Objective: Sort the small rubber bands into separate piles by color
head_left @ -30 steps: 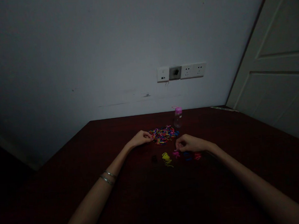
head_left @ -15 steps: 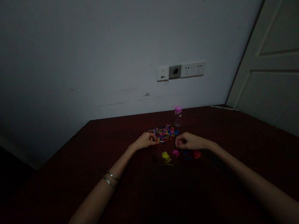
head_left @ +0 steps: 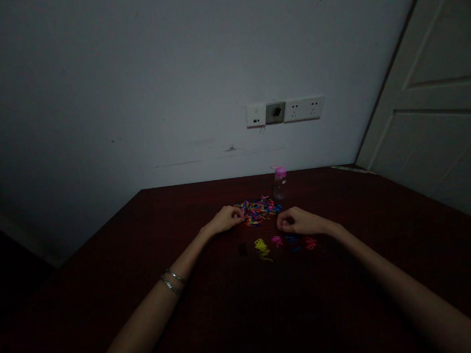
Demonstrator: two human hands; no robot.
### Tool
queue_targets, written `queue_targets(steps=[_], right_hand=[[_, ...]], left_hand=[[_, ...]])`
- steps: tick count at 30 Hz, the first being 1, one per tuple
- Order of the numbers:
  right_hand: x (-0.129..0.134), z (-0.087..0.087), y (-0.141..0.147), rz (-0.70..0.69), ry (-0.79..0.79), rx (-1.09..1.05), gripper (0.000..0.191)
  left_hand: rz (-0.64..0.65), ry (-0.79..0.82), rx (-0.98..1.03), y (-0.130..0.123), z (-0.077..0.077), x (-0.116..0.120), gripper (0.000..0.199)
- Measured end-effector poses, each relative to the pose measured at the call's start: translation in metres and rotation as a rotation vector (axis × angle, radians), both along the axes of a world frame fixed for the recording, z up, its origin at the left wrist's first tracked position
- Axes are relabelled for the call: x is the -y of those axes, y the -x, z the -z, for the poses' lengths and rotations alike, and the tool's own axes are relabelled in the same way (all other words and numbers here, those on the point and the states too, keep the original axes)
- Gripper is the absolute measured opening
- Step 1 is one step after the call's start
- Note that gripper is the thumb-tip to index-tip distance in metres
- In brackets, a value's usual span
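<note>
While a pale wall (head_left: 172,84) rises behind, the dark red counter (head_left: 245,315) carries everything handled. Both hands are curled, though I cannot tell whether either grips anything: the right hand (head_left: 301,221) near the blue heap (head_left: 292,238), the left hand (head_left: 225,219) at the left edge of the mixed pile of coloured bands (head_left: 258,211). Behind that pile stands a pink-capped bottle (head_left: 280,185); nearer lie smaller heaps, yellow (head_left: 261,247), red (head_left: 310,243) and pink (head_left: 276,241).
</note>
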State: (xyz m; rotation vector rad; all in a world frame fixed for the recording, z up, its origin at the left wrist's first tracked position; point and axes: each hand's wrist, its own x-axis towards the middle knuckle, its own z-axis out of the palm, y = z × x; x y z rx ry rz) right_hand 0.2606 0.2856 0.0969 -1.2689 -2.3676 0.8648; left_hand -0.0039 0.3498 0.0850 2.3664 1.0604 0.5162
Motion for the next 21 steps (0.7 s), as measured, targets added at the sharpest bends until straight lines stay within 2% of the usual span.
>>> queue_targets(steps=[7, 11, 15, 21], right_hand=[[-0.002, 0.0, -0.003, 0.028, -0.027, 0.007, 0.018], [-0.006, 0.002, -0.006, 0.085, -0.09, 0.028, 0.019], [-0.008, 0.002, -0.009, 0.17, -0.188, 0.061, 0.019], [-0.01, 0.003, -0.013, 0.32, -0.22, 0.077, 0.018]], left_hand=[[-0.048, 0.009, 0.075, -0.003, -0.012, 0.003, 0.028], [0.064, 0.059, 0.106, -0.022, -0.02, 0.023, 0.028], [0.185, 0.103, 0.054, -0.045, -0.026, 0.05, 0.026], [0.292, 0.091, -0.051, -0.062, -0.019, 0.069, 0.019]])
